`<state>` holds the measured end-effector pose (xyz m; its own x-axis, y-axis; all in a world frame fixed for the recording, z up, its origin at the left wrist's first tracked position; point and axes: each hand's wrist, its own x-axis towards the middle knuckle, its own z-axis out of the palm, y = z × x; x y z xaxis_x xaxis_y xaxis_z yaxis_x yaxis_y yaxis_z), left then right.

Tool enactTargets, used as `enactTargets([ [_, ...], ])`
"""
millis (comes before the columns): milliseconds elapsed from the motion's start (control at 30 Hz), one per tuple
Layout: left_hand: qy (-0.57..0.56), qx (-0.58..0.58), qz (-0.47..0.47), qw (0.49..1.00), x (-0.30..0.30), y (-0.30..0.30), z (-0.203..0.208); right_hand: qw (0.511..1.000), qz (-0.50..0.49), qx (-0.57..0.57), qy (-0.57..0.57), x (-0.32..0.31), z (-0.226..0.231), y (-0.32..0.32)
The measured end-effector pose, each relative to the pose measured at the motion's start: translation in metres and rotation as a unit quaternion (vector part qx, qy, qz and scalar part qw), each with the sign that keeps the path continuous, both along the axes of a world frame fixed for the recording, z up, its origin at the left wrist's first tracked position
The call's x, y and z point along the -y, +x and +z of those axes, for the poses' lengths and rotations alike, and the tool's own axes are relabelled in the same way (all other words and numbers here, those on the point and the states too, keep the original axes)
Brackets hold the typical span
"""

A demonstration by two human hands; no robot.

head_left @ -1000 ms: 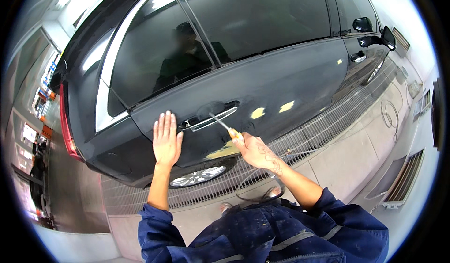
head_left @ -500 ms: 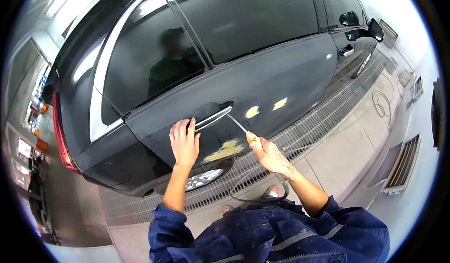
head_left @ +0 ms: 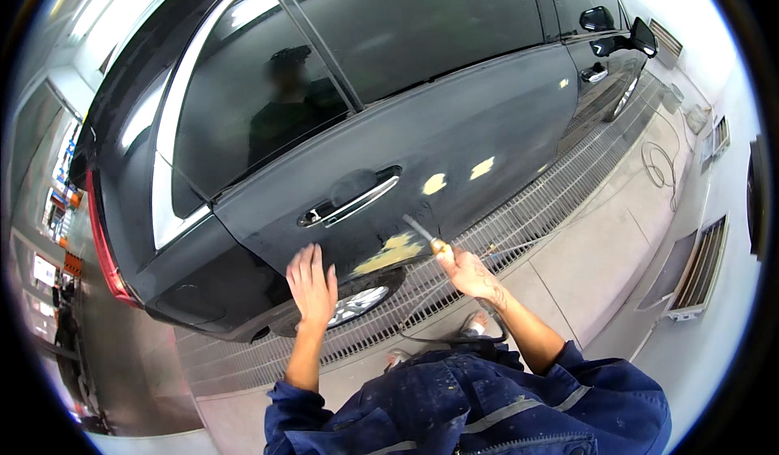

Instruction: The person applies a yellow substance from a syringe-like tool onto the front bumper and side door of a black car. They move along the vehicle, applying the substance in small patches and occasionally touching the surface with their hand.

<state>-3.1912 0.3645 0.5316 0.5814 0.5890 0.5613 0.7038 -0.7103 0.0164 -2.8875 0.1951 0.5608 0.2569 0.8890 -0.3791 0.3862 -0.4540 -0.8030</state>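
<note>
In my right hand (head_left: 471, 275) is a screwdriver (head_left: 420, 229) with a yellow handle, my fingers wrapped round it. Its blurred shaft points up and left, below the front end of the door handle (head_left: 361, 201). That handle has a chrome strip and sits in a dark recess of the grey, matte rear door (head_left: 487, 146). My left hand (head_left: 312, 286) is open, fingers stretched out, in front of the lower door below the handle's rear end; whether it touches the panel I cannot tell. Yellowish filler patches (head_left: 389, 254) mark the door near the screwdriver.
The dark car's rear wheel (head_left: 357, 305) shows beneath the door. A metal floor grating (head_left: 527, 211) runs along the car. A hose (head_left: 661, 171) lies coiled on the floor at right. Wall vents (head_left: 698, 264) line the white wall, and a side mirror (head_left: 643, 37) juts out at far right.
My left hand has come down off the door handle. The screwdriver's tip has left the handle's front end and dropped lower. The handle's rear recess now shows uncovered.
</note>
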Motion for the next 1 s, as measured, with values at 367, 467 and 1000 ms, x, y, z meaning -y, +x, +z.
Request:
enactTargets([
  [367,-0.765,-0.124,0.126,0.619,0.156,-0.161,-0.252,0.991,0.115,-0.020,0.061,-0.014,-0.006,-0.073],
  [467,-0.796,-0.071,0.141,0.584,0.142,-0.146,-0.232,0.993,0.097,-0.054,0.049,-0.022,-0.002,-0.075],
  [1000,-0.730,0.378,-0.034,0.569,-0.034,-0.086,-0.078,0.993,-0.108,0.037,0.025,0.019,-0.083,-0.077],
])
